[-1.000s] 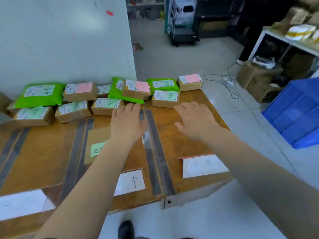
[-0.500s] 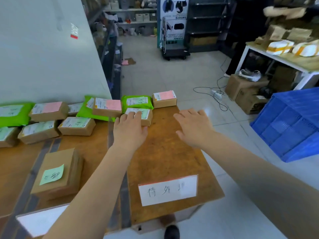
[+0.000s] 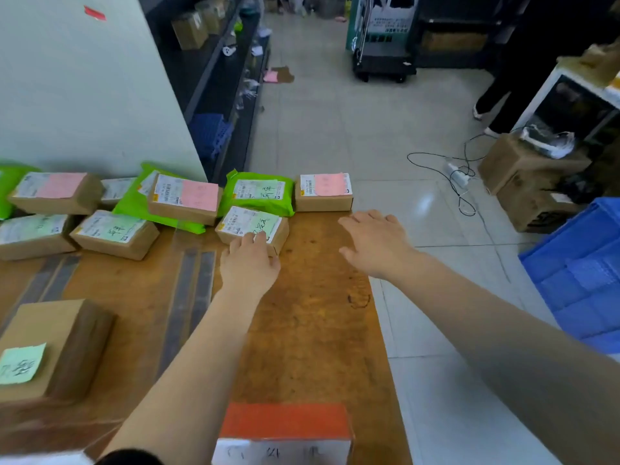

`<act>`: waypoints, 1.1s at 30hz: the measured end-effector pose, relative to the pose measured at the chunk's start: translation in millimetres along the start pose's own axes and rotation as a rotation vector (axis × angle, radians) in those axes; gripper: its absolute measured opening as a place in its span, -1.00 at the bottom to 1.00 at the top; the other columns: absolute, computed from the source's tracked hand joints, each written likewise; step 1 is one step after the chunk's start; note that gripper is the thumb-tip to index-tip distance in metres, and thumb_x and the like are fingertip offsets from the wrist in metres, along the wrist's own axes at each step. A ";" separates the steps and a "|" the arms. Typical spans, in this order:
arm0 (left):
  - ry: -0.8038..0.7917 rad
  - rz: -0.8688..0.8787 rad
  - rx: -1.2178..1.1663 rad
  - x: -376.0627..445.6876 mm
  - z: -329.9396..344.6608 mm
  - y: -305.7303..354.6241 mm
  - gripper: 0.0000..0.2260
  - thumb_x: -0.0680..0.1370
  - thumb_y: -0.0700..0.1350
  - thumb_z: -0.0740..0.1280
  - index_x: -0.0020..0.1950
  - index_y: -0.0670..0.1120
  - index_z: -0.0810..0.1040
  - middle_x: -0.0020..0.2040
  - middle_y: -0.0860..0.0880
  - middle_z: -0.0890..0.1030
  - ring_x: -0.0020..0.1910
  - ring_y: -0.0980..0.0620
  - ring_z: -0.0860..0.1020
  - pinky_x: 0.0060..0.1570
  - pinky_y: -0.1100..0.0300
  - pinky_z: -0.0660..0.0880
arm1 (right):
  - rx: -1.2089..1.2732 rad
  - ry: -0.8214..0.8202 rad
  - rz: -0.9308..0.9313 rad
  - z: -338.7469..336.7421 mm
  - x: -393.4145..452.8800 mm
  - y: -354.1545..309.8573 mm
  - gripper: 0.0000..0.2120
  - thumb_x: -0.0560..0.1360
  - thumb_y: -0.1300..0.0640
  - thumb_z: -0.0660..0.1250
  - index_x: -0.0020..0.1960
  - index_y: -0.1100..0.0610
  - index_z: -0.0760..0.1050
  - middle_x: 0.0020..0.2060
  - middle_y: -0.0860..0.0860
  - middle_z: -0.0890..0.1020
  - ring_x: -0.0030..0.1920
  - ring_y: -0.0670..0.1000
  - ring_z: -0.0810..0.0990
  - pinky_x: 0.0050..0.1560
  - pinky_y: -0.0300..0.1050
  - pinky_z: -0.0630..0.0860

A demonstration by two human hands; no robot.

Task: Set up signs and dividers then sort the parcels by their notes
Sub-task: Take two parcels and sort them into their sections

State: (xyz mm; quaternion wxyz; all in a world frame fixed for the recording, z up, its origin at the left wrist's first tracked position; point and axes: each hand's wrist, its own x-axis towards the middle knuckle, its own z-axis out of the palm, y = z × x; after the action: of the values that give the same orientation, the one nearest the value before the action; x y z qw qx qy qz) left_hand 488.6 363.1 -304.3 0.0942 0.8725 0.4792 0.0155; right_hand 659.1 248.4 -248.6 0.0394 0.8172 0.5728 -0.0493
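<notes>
Parcels crowd the far edge of the wooden surface (image 3: 302,330), and the one in hand now is the small brown box with a green note (image 3: 253,228), lying flat at the near side of the cluster, just in front of a green poly mailer (image 3: 258,193). It looks like a stiff cardboard carton, taped shut, small enough to be light; the walls should take a squeeze without buckling, and the kraft skin offers decent friction. The shipping label and the green note on top are the slick or loose parts, so pressing on the note risks smudging or peeling it. A hold across the two short side walls, thumb on one and fingers on the other, seems safest and keeps the writing readable.

The left hand (image 3: 250,263) rests its fingertips on the near top edge of that box, fingers nearly straight, so its grip is not closed round anything yet. The right hand (image 3: 375,243) hovers spread and wide above the bare surface, near a box with a pink note (image 3: 323,193) but apart from it.

Further left lie more boxes with pink and green notes, one larger box (image 3: 50,347) nearer the person, and dark divider strips (image 3: 191,297). A red-topped sign (image 3: 283,431) stands at the near edge.
</notes>
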 end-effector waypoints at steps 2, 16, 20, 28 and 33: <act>-0.012 -0.039 0.000 10.8 6.9 1.3 -0.54 0.55 -0.01 0.20 0.42 -0.10 0.27 0.36 -0.10 0.39 0.31 -0.15 0.35 0.18 -0.01 0.35 | 0.034 -0.009 -0.021 5.6 22.7 9.2 -0.54 0.54 -0.06 0.16 0.38 0.07 0.28 0.34 0.05 0.38 0.34 0.11 0.30 0.29 0.08 0.25; -0.016 -0.448 -0.004 119.2 79.8 22.1 -0.51 0.58 0.08 0.13 0.49 -0.01 0.16 0.51 -0.08 0.17 0.48 -0.16 0.10 0.35 -0.10 0.20 | 0.039 -0.067 -0.354 79.7 218.9 93.6 -0.53 0.57 -0.06 0.11 0.43 0.07 0.24 0.38 0.07 0.35 0.35 0.14 0.30 0.28 0.06 0.26; 0.034 -0.521 -0.077 124.0 99.1 29.0 -0.52 0.61 0.11 0.05 0.51 0.00 0.13 0.54 -0.06 0.10 0.52 -0.13 -0.02 0.39 -0.13 0.16 | 0.053 -0.052 -0.409 93.3 260.6 104.6 -0.56 0.55 -0.07 0.14 0.35 0.12 0.32 0.33 0.10 0.39 0.32 0.18 0.32 0.28 0.10 0.26; 0.163 -0.500 -0.237 92.5 106.9 47.8 -0.65 0.60 0.05 0.15 0.37 0.05 0.42 0.44 0.02 0.34 0.47 -0.07 0.14 0.33 -0.03 0.27 | 0.233 -0.065 -0.524 102.6 275.9 104.1 -0.66 0.53 -0.01 0.21 0.30 -0.04 0.41 0.24 0.02 0.42 0.23 0.15 0.37 0.20 0.05 0.30; 0.345 -0.603 -0.476 55.3 110.7 69.9 -0.73 0.49 -0.13 0.38 0.19 -0.07 0.57 0.24 -0.05 0.50 0.31 -0.12 0.35 0.24 0.12 0.27 | 0.581 -0.141 -0.378 113.4 240.8 96.5 -0.39 0.36 0.02 0.47 0.34 0.08 0.33 0.22 0.06 0.36 0.21 0.09 0.39 0.18 -0.02 0.40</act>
State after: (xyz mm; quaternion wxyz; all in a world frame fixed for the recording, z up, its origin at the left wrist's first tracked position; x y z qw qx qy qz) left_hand 589.7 356.5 -404.0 0.2119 0.6318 0.7048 0.2433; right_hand 827.4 426.3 -390.5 -0.1651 0.6683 0.6721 -0.2728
